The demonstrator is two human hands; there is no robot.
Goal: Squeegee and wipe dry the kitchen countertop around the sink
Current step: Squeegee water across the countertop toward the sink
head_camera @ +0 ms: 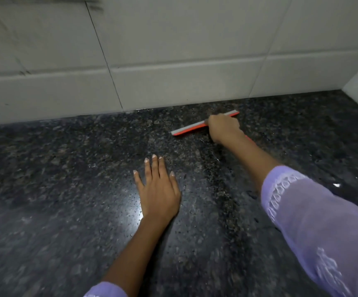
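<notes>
Tabletop point(66, 179): dark speckled granite, wet sheen and scattered droplets, meeting a white tiled wall point(173, 50) at the back.

Squeegee point(190, 128): orange body, grey rubber blade, lying edge-down on the tabletop near the wall, angled up to the right.

My right hand point(224, 128): closed around the squeegee's middle, lilac sleeve point(313, 221) on the forearm.

My left hand point(158, 194): flat, fingers spread, palm down on the tabletop, well apart from the squeegee, gripping nothing.

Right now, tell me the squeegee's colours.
Orange-red body with a grey blade strip, seen in the head view: squeegee, held by the right hand.
</notes>
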